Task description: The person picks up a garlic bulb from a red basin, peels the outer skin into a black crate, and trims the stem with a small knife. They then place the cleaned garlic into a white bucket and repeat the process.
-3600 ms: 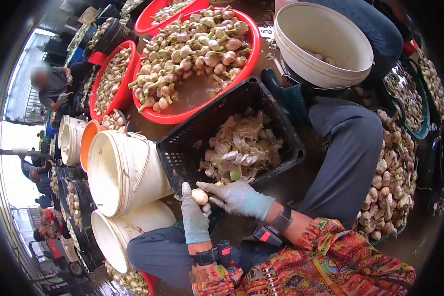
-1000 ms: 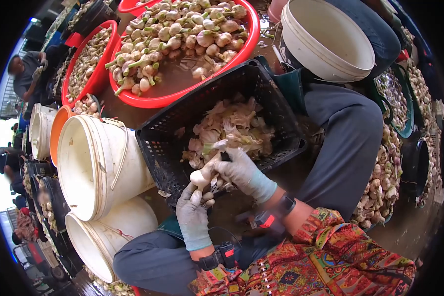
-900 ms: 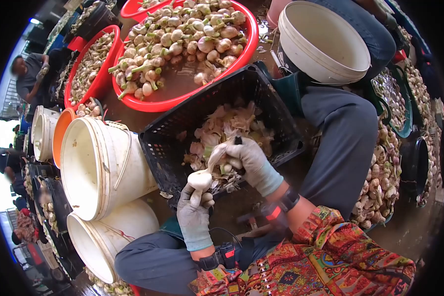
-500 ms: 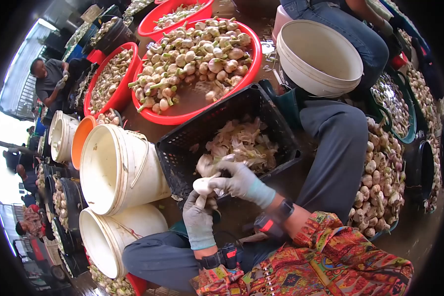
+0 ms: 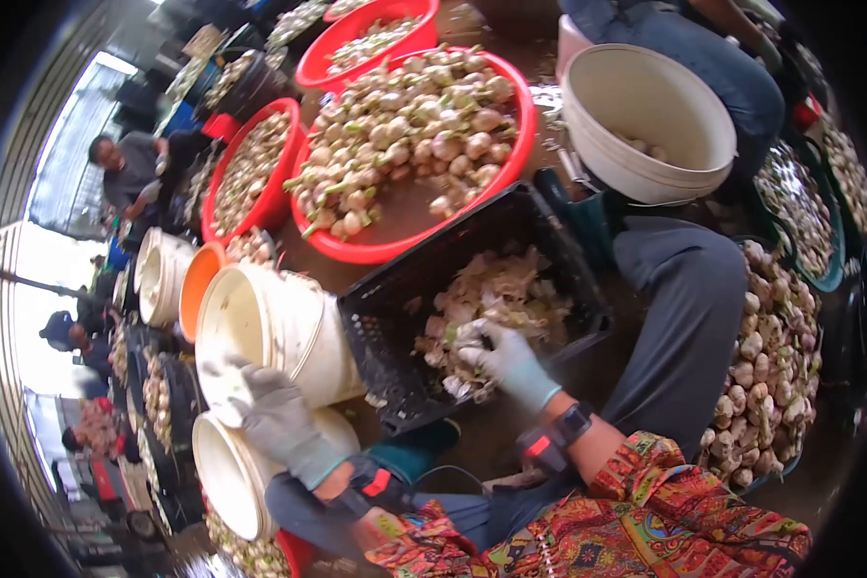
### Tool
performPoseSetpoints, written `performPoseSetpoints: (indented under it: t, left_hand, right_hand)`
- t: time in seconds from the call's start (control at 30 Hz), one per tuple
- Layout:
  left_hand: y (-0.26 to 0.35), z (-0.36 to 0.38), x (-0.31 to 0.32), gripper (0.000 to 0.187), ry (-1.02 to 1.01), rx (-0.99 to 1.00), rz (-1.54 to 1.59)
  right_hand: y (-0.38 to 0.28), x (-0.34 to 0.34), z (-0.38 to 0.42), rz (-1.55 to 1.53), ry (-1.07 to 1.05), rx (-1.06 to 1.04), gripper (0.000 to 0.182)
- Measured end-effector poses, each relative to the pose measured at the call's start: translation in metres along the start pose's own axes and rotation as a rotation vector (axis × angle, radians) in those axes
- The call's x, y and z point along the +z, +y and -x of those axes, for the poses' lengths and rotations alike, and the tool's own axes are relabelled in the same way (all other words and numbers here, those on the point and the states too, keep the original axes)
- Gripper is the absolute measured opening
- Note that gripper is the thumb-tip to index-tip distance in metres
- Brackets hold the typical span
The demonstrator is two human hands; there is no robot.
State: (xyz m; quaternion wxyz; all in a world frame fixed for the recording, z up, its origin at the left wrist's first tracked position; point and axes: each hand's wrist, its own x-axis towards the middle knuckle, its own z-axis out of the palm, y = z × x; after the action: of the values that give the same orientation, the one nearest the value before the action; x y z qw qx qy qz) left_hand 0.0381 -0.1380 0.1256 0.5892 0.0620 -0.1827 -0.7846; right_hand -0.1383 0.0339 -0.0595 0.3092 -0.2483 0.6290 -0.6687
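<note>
My left hand (image 5: 284,424), in a grey glove and blurred by motion, reaches towards the mouth of a white bucket (image 5: 313,332). Its fingers stretch out; a pale blurred patch by the fingertips cannot be made out. Over the black plastic crate (image 5: 380,323), my gloved right hand (image 5: 506,358) has bent fingers with a gap between them. Just under these fingers lies a heap of papery garlic skins (image 5: 515,289). I see no garlic bulb in either hand.
A second white bucket (image 5: 226,482) tips beside my left leg. Red tubs (image 5: 356,252) of garlic bulbs stand beyond the crate. Right of my knee lies a pile of garlic (image 5: 761,376). A large white tub (image 5: 636,173) stands by a seated person's jeans (image 5: 713,82).
My hands, earlier together on a garlic bulb, have parted. The left has swung left to the bucket, the right rests lower over the skins. The whole view has shifted slightly.
</note>
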Motion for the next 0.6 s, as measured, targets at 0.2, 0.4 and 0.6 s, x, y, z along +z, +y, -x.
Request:
performPoseSetpoints:
  t: [0.2,0.4,0.6]
  left_hand:
    - [-0.147,-0.093,0.014,0.037,-0.118,-0.547,-0.918]
    - [-0.292,-0.190,-0.057,0.066,-0.376,-1.065,-1.844]
    - [-0.345,-0.217,-0.089,0.055,-0.709,-1.347,-2.113]
  right_hand:
    - [-0.031,-0.016,0.001,0.247,0.009,0.173,0.019]
    - [-0.026,-0.024,-0.008,0.049,-0.103,0.457,0.024]
    - [-0.029,-0.021,-0.023,0.093,-0.210,0.463,0.028]
